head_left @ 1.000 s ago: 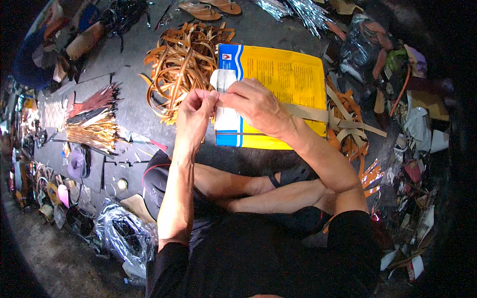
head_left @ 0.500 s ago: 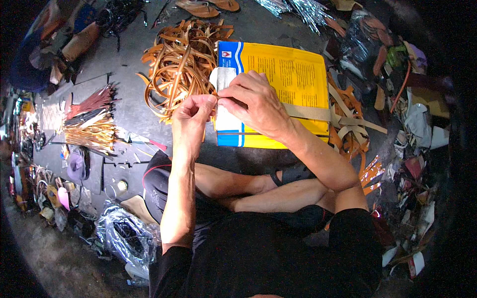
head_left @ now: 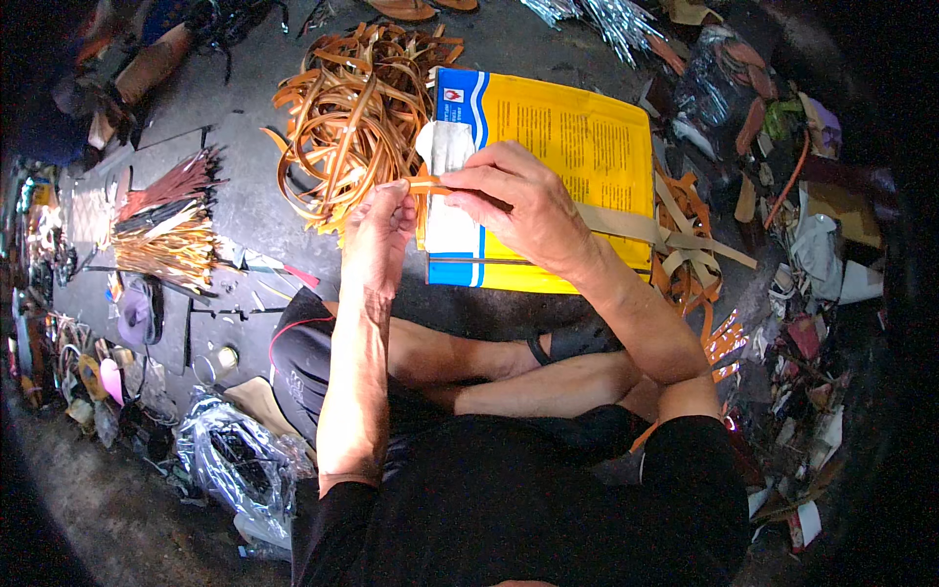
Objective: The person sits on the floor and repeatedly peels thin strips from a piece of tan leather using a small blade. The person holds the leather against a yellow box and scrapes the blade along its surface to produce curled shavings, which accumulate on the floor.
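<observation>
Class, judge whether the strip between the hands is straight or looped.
Straight: the orange strip runs without a loop from left hand to right hand.

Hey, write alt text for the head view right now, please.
A person's left hand and right hand hold an orange strip between them, beside a tangled pile of strips and a yellow-and-blue package.

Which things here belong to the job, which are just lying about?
Apparently in the job:
flat orange strip, held in left hand and right hand
tangled pile of orange-brown strips
rectangular yellow-and-blue package

Likely just lying about:
crumpled clear plastic bag
brown sandals
</observation>
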Motion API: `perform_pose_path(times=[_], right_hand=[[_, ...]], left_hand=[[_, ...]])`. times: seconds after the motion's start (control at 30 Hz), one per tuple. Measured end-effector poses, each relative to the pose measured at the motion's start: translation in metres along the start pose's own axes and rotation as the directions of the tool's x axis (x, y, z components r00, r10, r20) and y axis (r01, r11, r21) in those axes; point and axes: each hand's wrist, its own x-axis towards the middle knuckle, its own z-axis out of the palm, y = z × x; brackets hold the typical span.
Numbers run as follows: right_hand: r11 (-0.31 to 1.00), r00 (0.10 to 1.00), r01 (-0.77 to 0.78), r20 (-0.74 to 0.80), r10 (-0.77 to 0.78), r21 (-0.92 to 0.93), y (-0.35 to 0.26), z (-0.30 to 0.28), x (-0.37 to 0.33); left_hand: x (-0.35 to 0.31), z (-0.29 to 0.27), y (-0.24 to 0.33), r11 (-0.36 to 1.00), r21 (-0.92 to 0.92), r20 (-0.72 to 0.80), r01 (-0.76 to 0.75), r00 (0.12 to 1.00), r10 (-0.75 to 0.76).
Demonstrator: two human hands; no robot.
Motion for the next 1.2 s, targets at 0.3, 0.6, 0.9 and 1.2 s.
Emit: perform_pose_path(times=[0.3,0.6,0.9,1.2], right_hand=[[1.000,1.000,-0.011,0.017,0.011,0.014,0.001,-0.002,0.000],[0.999,1.000,-0.003,0.008,0.002,0.042,-0.003,0.001,0.005],[0.999,1.000,0.023,-0.002,-0.023,0.037,0.000,0.002,0.004],[0.999,1.000,0.017,0.016,-0.017,0.039,0.002,0.002,0.003]], left_hand=[[0.018,-0.032,-0.005,0.998,-0.016,-0.087,-0.053,0.995,0.052],[0.040,-0.078,-0.009,0.830,-0.540,0.098,0.138,0.990,-0.101],[-0.009,0.016,-0.004,0.996,0.068,-0.043,-0.059,0.997,0.062],[0.023,-0.042,-0.004,1.000,0.013,-0.073,0.018,0.997,-0.017]])
